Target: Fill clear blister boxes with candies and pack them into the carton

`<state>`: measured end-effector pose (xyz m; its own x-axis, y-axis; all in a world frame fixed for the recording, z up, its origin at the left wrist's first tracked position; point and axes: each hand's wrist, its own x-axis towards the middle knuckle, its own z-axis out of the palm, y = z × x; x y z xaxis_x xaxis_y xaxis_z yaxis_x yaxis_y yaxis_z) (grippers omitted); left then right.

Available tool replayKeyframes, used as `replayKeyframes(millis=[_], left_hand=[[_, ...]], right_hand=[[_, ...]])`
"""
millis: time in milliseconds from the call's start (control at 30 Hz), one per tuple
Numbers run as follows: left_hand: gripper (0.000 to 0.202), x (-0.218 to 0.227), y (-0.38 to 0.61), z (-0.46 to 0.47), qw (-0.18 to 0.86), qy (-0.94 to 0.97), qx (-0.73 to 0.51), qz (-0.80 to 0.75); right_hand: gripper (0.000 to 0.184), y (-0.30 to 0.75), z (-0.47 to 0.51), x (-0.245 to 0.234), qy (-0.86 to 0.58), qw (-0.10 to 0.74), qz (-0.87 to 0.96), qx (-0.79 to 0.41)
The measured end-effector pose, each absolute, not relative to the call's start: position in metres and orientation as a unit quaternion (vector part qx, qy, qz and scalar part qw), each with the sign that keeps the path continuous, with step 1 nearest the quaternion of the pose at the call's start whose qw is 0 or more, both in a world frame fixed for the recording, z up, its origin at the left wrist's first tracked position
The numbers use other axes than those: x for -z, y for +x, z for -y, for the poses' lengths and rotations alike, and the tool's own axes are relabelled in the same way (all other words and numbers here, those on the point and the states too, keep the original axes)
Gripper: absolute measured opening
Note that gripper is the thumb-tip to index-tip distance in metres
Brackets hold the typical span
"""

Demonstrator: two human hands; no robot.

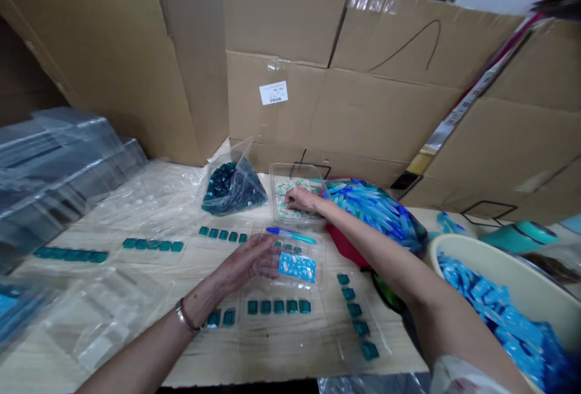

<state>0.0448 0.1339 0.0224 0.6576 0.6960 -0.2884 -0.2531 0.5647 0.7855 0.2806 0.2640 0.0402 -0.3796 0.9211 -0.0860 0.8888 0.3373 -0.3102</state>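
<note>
My left hand (249,262), with a silver bangle at its wrist, grips the left edge of a clear plastic tray (320,264). In that tray lie a blue-and-teal pen (291,235), a blue patterned packet (296,267) and a few teal square pieces (290,249). Farther back, my right hand (300,199) reaches into a clear container (275,200) of small pale pink, white and green pieces (284,188). Its fingers are curled together, and what they pinch is hidden. Just left of the container stands a clear bag (247,185) of dark teal pieces.
More clear trays with rows of teal squares (279,307) lie across the table (272,351). Blue pens (367,206) fill a red-edged bag behind my right forearm. A cream tub (433,255) of blue packets stands at right. Stacked plastic trays (59,164) rise at left; cardboard (308,103) walls the back.
</note>
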Motion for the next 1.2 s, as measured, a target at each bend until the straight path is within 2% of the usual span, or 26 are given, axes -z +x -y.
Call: replayKeyframes(millis=[233,467,567,733,900,1033,1200], left_hand=[[0.039,-0.022,0.044,-0.134,0.835,0.368,-0.275,-0.304],[0.039,-0.019,0.043,-0.135,0.838,0.365,-0.275,-0.298],[0.038,-0.020,0.044,-0.135,0.840,0.362,-0.274,-0.297],[0.038,-0.021,0.044,-0.135,0.837,0.363,-0.274,-0.303],[0.039,-0.021,0.044,-0.135,0.839,0.364,-0.272,-0.301],[0.041,-0.019,0.044,-0.135,0.841,0.360,-0.275,-0.296],[0.040,-0.018,0.044,-0.136,0.838,0.367,-0.269,-0.302]], right_hand=[[0.015,0.291,-0.261,-0.038,-0.522,0.039,0.828,-0.199],[0.016,0.291,-0.260,-0.032,-0.520,0.101,0.840,-0.122],[0.014,0.288,-0.261,-0.030,-0.515,0.093,0.846,-0.104],[0.017,0.289,-0.260,-0.029,-0.501,0.081,0.845,-0.170],[0.015,0.296,-0.265,-0.019,-0.507,0.128,0.823,-0.221],[0.022,0.297,-0.270,-0.011,-0.500,0.145,0.808,-0.277],[0.012,0.293,-0.272,-0.008,-0.516,0.137,0.812,-0.234]])
